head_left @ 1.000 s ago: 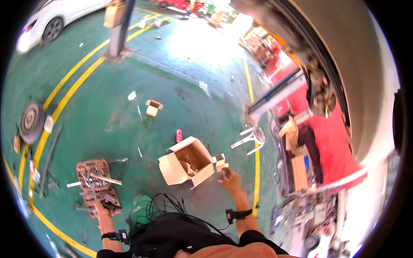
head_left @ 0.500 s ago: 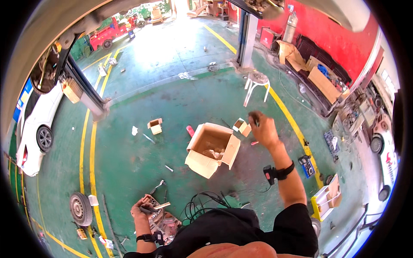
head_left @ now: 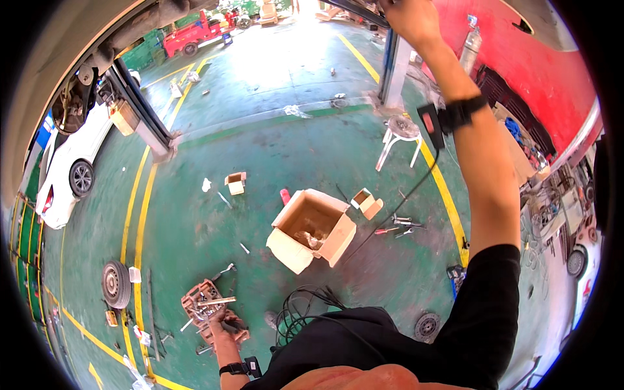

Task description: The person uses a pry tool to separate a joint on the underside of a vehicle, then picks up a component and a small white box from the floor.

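I see room to pass between the near-left tool case [head_left: 207,286] and the open carton [head_left: 338,238], though a white stool [head_left: 404,127] obstructs far right.

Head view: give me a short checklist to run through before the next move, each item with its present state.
1. Left hand at the reddish-brown tool case: ok.
2. Left hand's grip on a tool: cannot tell, too small and cluttered there.
3. Right hand fully in view: not ok; it is raised to the top edge and partly cut off.
4. Right hand's contents: cannot tell.
5. Large carton open: ok; its flaps are spread.
6. Hand tools gathered off the floor: not ok; several lie loose to the right of the carton.
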`<state>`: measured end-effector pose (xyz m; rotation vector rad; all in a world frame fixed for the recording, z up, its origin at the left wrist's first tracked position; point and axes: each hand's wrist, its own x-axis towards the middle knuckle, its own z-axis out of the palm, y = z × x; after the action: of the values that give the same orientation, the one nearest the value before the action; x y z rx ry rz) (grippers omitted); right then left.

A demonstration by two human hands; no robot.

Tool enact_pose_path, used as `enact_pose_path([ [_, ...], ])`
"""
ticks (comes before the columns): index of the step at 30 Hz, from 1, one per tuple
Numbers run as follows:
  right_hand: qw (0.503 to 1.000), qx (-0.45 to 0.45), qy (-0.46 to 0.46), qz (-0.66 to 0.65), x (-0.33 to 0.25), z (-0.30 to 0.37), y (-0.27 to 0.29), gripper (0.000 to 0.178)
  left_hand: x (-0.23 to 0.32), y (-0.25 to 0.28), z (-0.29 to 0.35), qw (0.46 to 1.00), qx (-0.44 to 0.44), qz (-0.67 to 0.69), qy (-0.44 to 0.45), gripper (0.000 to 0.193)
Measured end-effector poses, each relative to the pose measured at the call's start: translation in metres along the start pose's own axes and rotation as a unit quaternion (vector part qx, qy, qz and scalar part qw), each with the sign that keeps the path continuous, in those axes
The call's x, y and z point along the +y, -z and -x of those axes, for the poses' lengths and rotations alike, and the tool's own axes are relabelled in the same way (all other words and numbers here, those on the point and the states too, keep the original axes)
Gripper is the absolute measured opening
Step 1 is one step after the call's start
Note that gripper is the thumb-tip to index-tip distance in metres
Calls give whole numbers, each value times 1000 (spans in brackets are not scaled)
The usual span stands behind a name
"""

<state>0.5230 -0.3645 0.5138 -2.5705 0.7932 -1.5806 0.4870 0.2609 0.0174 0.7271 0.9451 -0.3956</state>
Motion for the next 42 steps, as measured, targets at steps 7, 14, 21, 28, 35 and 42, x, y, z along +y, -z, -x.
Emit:
enact_pose_path([
  [7,978,-5,190,91,25,-95,-70,52,-31,77,10,990,130,32,-50,15],
  [14,956,-33,231,179,41,-105,-100,51,-56,132,17,982,142,118,-41,15],
  [21,979,112,164,-33,-5,-77,-74,34,-45,112,10,986,84,120,-77,16],
  [28,972,107,209,12,10,-79,-93,29,-34,60,32,988,73,95,-98,20],
  [35,978,118,171,-9,26,-45,-90,56,-19,88,36,985,128,102,-60,24],
  [42,989,61,60,-118,74,55,-124,35,-12,112,48,988,126,75,-57,12],
])
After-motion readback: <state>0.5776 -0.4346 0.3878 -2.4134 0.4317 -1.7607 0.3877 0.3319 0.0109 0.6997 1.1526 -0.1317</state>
